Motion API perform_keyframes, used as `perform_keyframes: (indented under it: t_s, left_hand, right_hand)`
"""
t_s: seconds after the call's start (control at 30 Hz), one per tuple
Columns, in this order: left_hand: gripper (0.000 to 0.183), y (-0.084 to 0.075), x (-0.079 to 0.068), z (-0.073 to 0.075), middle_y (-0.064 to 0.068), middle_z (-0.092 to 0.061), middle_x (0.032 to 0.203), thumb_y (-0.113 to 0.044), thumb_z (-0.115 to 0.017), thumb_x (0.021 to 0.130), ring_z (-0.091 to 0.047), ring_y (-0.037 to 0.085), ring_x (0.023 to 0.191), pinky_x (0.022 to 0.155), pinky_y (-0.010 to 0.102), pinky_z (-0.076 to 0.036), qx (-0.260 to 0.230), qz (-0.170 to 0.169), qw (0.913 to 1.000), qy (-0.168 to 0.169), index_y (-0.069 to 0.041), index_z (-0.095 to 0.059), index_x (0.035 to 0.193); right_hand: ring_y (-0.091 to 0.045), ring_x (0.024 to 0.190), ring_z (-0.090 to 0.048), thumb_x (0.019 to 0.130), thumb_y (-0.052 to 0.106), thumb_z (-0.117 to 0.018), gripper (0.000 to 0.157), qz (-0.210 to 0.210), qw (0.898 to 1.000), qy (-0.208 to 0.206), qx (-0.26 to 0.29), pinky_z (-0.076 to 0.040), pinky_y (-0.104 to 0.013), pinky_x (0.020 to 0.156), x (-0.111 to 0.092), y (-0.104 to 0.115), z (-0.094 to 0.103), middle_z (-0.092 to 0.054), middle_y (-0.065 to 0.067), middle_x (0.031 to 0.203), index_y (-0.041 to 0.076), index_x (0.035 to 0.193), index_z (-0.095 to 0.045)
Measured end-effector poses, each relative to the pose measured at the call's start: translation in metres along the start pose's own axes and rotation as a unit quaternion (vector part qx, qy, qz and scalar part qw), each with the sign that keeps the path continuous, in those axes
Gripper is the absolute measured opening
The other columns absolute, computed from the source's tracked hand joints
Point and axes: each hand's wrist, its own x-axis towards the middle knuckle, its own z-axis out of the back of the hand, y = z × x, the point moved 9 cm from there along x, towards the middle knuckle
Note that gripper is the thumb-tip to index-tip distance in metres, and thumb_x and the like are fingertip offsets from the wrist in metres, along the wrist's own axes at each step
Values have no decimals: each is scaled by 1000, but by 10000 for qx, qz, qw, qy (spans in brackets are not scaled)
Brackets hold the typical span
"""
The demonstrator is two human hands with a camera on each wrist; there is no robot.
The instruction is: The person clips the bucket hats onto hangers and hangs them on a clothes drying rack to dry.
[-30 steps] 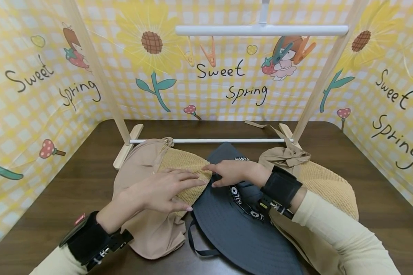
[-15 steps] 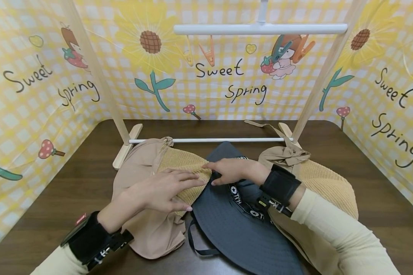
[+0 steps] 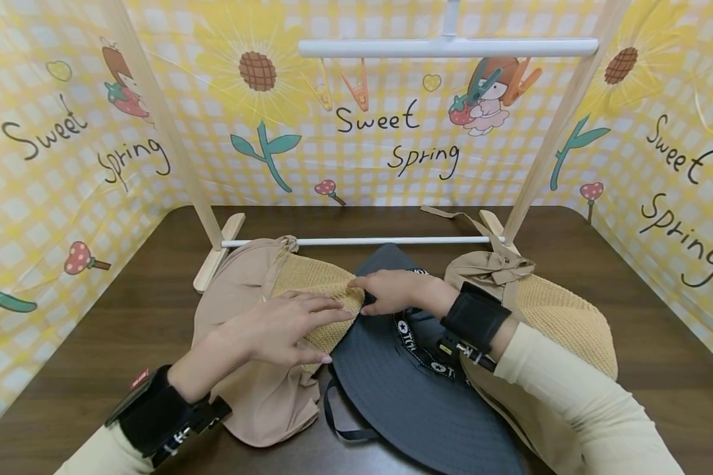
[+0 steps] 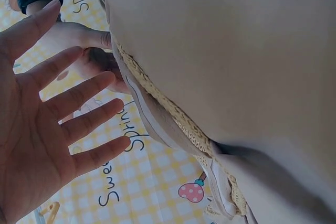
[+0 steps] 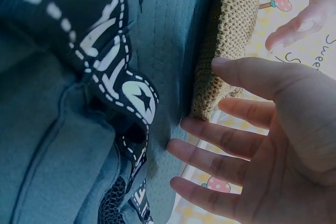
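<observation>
In the head view, my left hand (image 3: pixel 285 324) lies with fingers extended over a beige sun hat (image 3: pixel 232 290) with a woven straw panel. The left wrist view shows that hand's palm (image 4: pixel 31 135) with its fingers spread beside the hat's edge. My right hand (image 3: pixel 392 291) reaches from the right to the straw panel (image 3: pixel 315 277); its thumb and index finger are at the panel's right corner. Seen from the right wrist, its fingers are mostly straight at the straw edge (image 5: pixel 226 40). A dark grey wide-brimmed hat (image 3: pixel 404 396) lies under the right hand and wrist.
Another beige and straw hat (image 3: pixel 564 316) with a fabric tie lies on the right. A wooden stand with a white lower rod (image 3: pixel 386 241) and a white upper bar (image 3: pixel 445 48) stands behind. Several clips (image 3: pixel 356 89) hang from the bar. Patterned yellow cloth encloses the table (image 3: pixel 113 330).
My right hand has shifted slightly left, its thumb coming nearer the straw corner. The left hand and the hats have hardly moved.
</observation>
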Motion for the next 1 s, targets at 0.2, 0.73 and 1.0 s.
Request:
perform_keyframes:
  t_s: [0.2,0.73,1.0]
  left_hand:
    - [63,0,0,0,15,-50,137,-42,-62,85,-42,34,127,98,61,-39,-9,13,10000,17,-14,-43,138]
    - [62,0,1,-1,16,-50,136,-42,-62,86,-43,35,125,97,60,-40,40,-42,10000,15,-12,-43,138]
    - [61,0,1,-2,15,-52,134,-42,-62,86,-45,33,124,96,59,-42,112,-144,9998,-109,-14,-44,137]
  right_hand:
    - [-25,126,-45,94,30,-55,60,-23,9999,-94,-45,-43,-42,102,2,1,3,-43,-12,144,11,144,-29]
    - [-25,120,-50,94,26,-56,54,54,9993,-133,341,-45,-41,99,5,1,3,-49,-14,138,6,140,-36]
    - [-23,103,-58,94,23,-55,50,37,9961,-126,873,-47,-38,83,9,-2,4,-54,-15,130,3,137,-40]
